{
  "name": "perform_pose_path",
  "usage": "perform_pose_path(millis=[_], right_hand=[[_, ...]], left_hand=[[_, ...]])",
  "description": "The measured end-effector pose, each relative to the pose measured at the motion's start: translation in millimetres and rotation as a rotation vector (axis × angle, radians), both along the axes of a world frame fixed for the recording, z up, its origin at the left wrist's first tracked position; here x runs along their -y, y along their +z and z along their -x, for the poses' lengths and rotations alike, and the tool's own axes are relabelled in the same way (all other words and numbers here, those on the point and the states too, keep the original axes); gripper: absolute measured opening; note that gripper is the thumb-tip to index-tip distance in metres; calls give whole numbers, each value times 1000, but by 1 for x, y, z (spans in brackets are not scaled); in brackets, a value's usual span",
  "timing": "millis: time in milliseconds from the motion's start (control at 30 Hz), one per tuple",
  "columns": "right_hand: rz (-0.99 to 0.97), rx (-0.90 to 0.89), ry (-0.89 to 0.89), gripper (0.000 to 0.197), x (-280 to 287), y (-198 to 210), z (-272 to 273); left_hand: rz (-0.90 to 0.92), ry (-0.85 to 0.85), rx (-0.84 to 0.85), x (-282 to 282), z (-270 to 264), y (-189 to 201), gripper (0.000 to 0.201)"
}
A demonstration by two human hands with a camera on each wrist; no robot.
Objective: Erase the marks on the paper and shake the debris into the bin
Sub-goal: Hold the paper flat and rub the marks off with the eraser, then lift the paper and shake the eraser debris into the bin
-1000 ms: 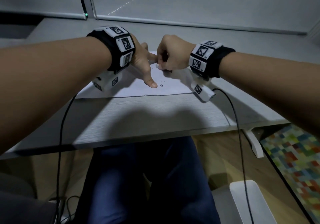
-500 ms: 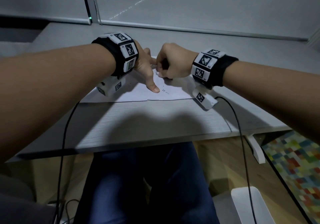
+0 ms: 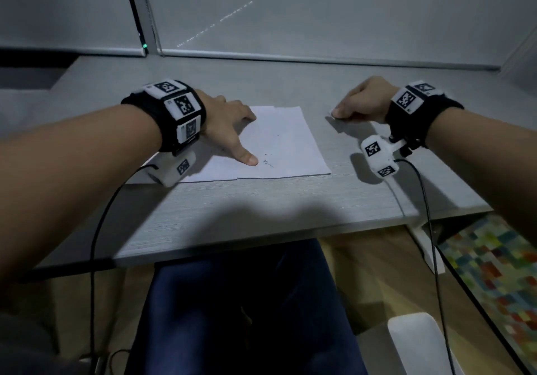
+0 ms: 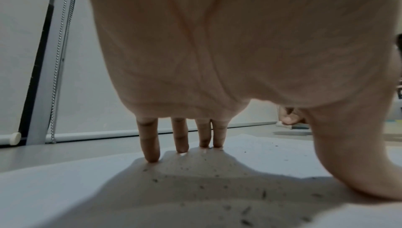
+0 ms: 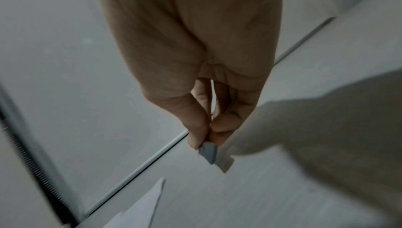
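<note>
A: Head view. Sheet of paper (image 3: 279,142) lies flat on the grey desk (image 3: 261,200), a second sheet partly under its left side. Left hand (image 3: 226,125) rests on it — fingers straight and spread, thumb stretched toward a few dark marks (image 3: 266,162) near the front edge.

B: And the right hand (image 3: 360,101)?

A: Off the paper, well to its right, low over the bare desk, fingers curled. A small pale bit shows at the fingertips; too small to name from here. A white bin (image 3: 418,342) stands on the floor at lower right.

B: Left wrist view?

A: Four fingertips (image 4: 150,147) press on the sheet, palm arched above it. Dark eraser crumbs (image 4: 195,176) are scattered over the paper beneath the hand.

B: Right wrist view?

A: Blurred, yet clear enough — thumb and fingers pinch a small grey-blue eraser (image 5: 208,152) just above the desk. A corner of the paper (image 5: 152,195) lies nearby, apart from the eraser.
</note>
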State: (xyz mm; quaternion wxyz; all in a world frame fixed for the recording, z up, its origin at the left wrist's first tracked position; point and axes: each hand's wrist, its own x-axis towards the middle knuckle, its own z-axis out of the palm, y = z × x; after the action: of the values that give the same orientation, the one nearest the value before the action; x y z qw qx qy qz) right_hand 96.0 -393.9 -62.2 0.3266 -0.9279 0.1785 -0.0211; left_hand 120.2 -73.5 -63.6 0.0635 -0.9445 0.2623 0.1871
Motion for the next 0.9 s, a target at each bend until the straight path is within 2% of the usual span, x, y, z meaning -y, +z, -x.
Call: perform_pose_path(millis=[67, 133, 267, 367, 433, 500, 533, 633, 700, 767, 867, 900], right_hand=[[-82, -60, -97, 26, 14, -8, 7], [-110, -77, -112, 26, 18, -12, 9], [-6, -96, -50, 30, 16, -18, 2], [46, -97, -51, 28, 15, -13, 2], [192, -14, -31, 24, 3, -4, 8], [311, 110, 21, 31, -20, 9, 15], [304, 99, 73, 37, -35, 14, 18], [233, -113, 217, 52, -76, 23, 22], [295, -219, 243, 57, -92, 22, 24], [384, -252, 239, 60, -105, 18, 29], [468, -265, 211, 71, -114, 13, 31], [457, -283, 201, 76, -116, 14, 32]], left_hand=[[-9, -11, 0, 0, -1, 0, 137], [-28, -15, -8, 0, 0, -1, 143], [-59, -22, 12, 0, 0, -4, 134], [-33, -48, 5, -2, -1, -4, 135], [41, -62, 5, -8, -2, 2, 123], [159, -65, 28, -16, -3, 12, 108], [225, -58, 60, -20, -3, 18, 99], [359, -57, 194, -32, -1, 27, 41], [377, -86, 235, -38, 2, 22, 18], [397, -78, 199, -45, 7, 13, 4], [481, -63, 190, -54, 12, 3, 20], [515, -54, 208, -55, 14, 4, 18]])
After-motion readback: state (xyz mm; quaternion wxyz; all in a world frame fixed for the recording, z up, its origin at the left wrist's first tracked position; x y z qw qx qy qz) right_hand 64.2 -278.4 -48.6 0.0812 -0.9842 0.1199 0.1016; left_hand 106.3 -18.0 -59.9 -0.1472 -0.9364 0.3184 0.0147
